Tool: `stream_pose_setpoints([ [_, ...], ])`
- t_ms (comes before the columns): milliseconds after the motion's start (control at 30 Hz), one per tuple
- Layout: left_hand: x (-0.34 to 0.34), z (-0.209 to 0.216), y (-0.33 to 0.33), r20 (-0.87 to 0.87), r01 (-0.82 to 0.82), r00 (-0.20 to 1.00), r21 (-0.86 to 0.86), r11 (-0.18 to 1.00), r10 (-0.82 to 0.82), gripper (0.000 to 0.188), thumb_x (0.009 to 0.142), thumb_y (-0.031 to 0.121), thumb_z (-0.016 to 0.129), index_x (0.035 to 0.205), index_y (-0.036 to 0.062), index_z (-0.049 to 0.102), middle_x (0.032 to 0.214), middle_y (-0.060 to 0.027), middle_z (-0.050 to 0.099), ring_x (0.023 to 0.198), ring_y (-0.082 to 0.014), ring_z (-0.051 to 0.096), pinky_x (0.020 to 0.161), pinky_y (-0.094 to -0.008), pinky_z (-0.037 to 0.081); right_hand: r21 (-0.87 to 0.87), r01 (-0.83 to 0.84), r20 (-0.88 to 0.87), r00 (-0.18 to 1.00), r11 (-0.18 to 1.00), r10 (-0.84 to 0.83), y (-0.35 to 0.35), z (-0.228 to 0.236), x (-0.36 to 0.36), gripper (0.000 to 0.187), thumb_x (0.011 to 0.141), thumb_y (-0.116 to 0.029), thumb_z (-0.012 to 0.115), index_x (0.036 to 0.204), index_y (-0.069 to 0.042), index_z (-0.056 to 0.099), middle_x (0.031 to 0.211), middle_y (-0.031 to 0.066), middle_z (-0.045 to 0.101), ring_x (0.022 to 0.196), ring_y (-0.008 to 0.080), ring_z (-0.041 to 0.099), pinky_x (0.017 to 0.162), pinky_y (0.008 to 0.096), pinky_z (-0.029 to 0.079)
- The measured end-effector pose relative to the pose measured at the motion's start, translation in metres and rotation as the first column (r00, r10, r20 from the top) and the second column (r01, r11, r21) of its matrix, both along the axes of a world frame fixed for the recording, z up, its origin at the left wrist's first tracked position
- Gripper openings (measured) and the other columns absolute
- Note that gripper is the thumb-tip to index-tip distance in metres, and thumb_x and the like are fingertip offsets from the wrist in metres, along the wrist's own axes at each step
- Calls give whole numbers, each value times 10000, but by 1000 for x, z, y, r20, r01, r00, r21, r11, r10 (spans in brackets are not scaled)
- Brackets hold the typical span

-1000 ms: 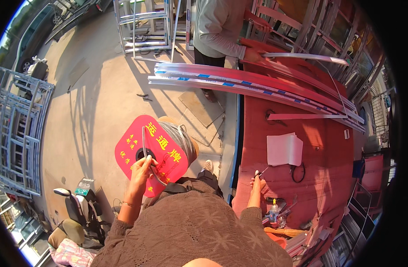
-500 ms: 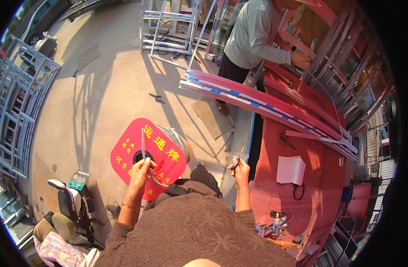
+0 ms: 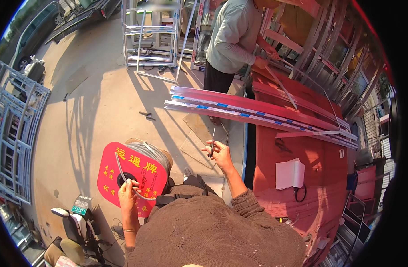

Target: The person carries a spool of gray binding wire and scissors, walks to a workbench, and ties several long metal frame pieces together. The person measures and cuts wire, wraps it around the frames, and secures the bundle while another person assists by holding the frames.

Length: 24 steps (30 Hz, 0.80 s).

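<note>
With our left hand (image 3: 128,196) we pinch the grey strip (image 3: 119,163) over the red spool flange (image 3: 139,175); the strip's upper part points forward, slightly left. Our right hand (image 3: 221,155), clasped on black-handled scissors (image 3: 212,148), is well apart, to the right.

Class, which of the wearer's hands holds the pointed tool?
The right hand: it grips the pointed tool, while the left hand pinches a grey strip.

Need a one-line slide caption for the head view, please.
Left hand holds a grey strip before a red-sided spool; right hand holds a slim dark-handled tool beside a red-topped table.
</note>
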<state>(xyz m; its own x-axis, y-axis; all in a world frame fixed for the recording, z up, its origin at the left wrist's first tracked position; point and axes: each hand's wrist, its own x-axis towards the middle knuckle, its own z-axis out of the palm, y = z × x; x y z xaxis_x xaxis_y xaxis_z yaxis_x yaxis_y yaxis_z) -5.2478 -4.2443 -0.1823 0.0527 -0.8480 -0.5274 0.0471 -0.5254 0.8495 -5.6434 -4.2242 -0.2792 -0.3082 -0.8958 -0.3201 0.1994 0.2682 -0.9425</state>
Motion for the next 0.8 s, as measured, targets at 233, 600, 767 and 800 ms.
stream_pose_setpoints([
  [233, -18, -4, -43, -21, 144, 990, 62, 988, -143, 345, 1084, 352, 546, 933, 71, 679, 645, -4, 631, 520, -55, 551, 481, -195, 373, -26, 144, 79, 987, 989, -141, 11, 15, 9, 353, 974, -133, 670, 1297, -1, 612, 1069, 95, 755, 870, 98, 673, 704, 248, 544],
  [600, -36, -6, -114, -104, 477, 876, 36, 878, -471, 336, 1058, 376, 593, 912, 85, 676, 704, 20, 617, 564, -38, 541, 495, -196, 394, -159, 529, 28, 846, 834, -532, 80, 69, 29, 448, 965, -131, 658, 1377, 12, 557, 1047, 142, 747, 914, 144, 700, 753, 253, 550],
  [767, -46, -12, -132, -137, 582, 805, -6, 813, -578, 361, 1060, 365, 594, 890, 57, 676, 673, 19, 593, 530, -39, 508, 489, -193, 385, -217, 635, -19, 757, 742, -653, 92, 86, 59, 375, 986, -115, 635, 1328, 32, 594, 1094, 165, 734, 916, 171, 708, 795, 274, 557],
  [800, -47, -15, -136, -130, 601, 793, 6, 800, -595, 360, 1059, 364, 595, 890, 57, 676, 673, 18, 593, 530, -40, 506, 489, -196, 385, -275, 655, -5, 731, 704, -682, 93, 85, 65, 366, 987, -117, 639, 1317, 36, 601, 1102, 173, 734, 905, 176, 712, 797, 277, 559],
])
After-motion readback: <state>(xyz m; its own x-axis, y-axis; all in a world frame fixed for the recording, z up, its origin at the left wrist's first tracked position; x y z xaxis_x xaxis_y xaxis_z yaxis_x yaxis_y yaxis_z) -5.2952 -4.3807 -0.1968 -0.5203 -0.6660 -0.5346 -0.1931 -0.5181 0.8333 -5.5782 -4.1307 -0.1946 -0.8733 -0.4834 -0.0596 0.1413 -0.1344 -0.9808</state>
